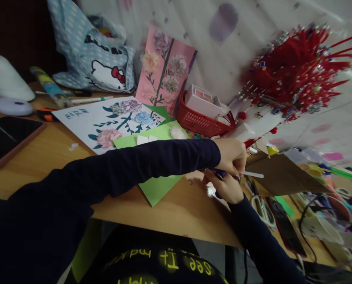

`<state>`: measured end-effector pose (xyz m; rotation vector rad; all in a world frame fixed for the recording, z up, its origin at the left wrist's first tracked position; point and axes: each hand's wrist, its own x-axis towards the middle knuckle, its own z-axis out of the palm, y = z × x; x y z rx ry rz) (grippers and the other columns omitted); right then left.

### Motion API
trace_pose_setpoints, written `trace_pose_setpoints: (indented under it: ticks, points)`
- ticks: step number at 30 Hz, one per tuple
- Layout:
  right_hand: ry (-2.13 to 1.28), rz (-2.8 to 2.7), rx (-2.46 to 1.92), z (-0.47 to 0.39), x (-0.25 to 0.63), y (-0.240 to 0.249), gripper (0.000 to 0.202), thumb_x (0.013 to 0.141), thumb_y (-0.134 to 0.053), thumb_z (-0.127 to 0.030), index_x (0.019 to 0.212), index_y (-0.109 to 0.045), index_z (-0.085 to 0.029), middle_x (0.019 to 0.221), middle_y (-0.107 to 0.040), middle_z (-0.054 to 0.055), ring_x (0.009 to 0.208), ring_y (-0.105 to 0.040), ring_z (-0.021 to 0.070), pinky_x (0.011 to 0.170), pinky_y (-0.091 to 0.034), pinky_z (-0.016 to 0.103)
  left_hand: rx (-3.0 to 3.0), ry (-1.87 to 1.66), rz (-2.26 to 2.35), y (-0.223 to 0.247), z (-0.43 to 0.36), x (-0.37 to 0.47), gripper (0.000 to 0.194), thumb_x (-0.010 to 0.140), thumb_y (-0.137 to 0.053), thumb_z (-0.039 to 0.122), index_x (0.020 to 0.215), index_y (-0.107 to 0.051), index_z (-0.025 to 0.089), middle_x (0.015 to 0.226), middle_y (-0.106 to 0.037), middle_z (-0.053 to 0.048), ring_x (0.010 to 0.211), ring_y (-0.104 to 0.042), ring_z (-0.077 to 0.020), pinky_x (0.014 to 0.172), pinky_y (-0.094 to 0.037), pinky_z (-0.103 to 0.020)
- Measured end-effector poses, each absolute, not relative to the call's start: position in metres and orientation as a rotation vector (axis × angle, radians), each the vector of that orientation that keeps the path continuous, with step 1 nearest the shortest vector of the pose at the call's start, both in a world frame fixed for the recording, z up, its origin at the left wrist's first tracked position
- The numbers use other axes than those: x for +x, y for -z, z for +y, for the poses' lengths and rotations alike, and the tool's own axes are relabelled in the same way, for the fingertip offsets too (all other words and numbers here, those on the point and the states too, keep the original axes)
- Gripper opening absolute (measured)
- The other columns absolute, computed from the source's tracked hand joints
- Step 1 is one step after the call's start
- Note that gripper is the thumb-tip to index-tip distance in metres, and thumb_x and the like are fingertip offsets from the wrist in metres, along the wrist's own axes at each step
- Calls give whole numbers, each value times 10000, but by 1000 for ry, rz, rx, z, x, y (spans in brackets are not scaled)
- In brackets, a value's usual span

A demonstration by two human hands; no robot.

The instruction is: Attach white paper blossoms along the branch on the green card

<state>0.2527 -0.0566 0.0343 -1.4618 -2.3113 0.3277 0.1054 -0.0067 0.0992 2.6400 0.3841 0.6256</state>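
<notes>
My left arm reaches across the table, and my left hand point(232, 155) is closed at a white glue stick point(254, 174) that sticks out to the right. Just below it, touching, my right hand point(227, 188) is wrapped round a dark blue glue gun point(220, 172), mostly hidden by the fingers. A small shiny clear-white lump point(211, 191) lies beside my right hand. Under my left forearm is a light green card point(161, 189) bearing white paper pieces point(146, 139) and a white fluffy flower point(178, 133).
Behind lie a white card with flowers point(84, 124), an upright pink flower card point(152, 43) and a red basket point(193, 121). On the right are scissors point(266, 213), a phone point(286, 228), brown cardboard point(285, 173) and red beaded ornaments point(297, 75). Another phone point(10, 138) lies left.
</notes>
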Motion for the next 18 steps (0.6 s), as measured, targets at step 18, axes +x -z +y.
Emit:
trace_pose_setpoints:
  ticks: [18]
  points:
    - [243,-2792,-1245,-51,263,-36,324,739,-428,-120,754,-741,-203,689,-727,57,597,-584,183,540,-359,270,2674,-734,752,-105,-21,108,231,662,-767,330,819,-772,161,751,-740,-53,679,-643,-178,639,-448,-273]
